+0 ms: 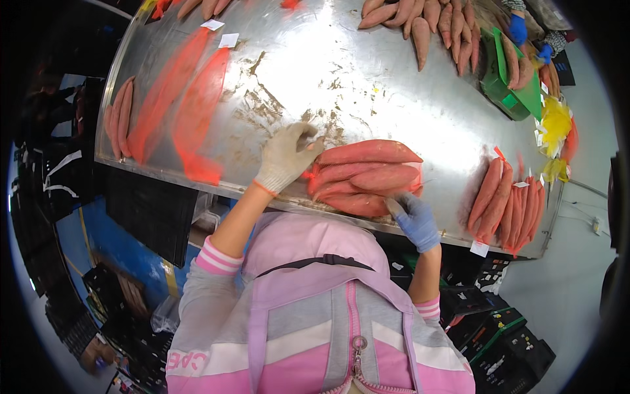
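Note:
A red net bag of sweet potatoes (367, 176) lies on the metal table in front of me, its knotted end toward the left. My left hand (289, 159), in a whitish knit glove, is beside that end. Its fingers are bent, with a gap between them and the thumb, and nothing shows inside. The blue-gloved right hand (418, 222) grips the near right corner of the bag, thumb against the lowest sweet potato. Part of its fingertips is hidden by the netting.
Two flat red net sleeves (197, 118) with white tags lie left, beside loose sweet potatoes (120, 118). Filled net bags (505, 203) rest at the right edge. Far right are a pile of sweet potatoes (453, 29), a green crate (508, 85), yellow netting (555, 128) and another person's blue-gloved hand (518, 29).

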Demonstrator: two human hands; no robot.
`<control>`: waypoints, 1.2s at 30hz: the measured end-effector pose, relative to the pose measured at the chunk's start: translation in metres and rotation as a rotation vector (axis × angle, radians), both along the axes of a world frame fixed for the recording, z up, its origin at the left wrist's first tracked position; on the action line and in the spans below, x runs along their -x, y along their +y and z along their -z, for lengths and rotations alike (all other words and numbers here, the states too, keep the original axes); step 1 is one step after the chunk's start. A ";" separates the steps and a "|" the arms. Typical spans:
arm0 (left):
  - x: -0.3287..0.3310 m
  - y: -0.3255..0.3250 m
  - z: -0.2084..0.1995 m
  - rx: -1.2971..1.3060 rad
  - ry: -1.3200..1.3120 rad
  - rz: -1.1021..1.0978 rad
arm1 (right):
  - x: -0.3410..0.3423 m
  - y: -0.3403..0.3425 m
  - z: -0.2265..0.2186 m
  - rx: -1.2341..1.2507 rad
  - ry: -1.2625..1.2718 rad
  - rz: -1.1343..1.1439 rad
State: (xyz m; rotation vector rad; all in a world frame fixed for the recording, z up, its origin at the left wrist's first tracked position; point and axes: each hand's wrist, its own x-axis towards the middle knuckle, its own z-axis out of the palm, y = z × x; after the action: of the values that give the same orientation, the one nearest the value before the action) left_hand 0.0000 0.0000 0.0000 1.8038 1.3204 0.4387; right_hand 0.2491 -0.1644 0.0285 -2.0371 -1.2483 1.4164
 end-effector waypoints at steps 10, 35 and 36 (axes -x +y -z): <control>0.041 -0.050 0.017 0.166 -0.060 0.009 | 0.084 0.074 0.012 -0.701 -0.343 -0.412; 0.041 -0.054 -0.005 -0.611 0.096 -0.206 | 0.110 0.119 0.048 -0.755 -0.243 -0.668; 0.042 -0.056 -0.006 -0.604 0.097 -0.099 | 0.110 0.119 0.050 -0.751 -0.242 -0.674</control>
State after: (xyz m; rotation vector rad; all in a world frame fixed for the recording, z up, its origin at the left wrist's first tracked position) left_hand -0.0418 -0.0558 0.0062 2.2734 1.4480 0.8875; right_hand 0.1389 -0.0455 -0.0214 -1.3317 -2.2796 0.7024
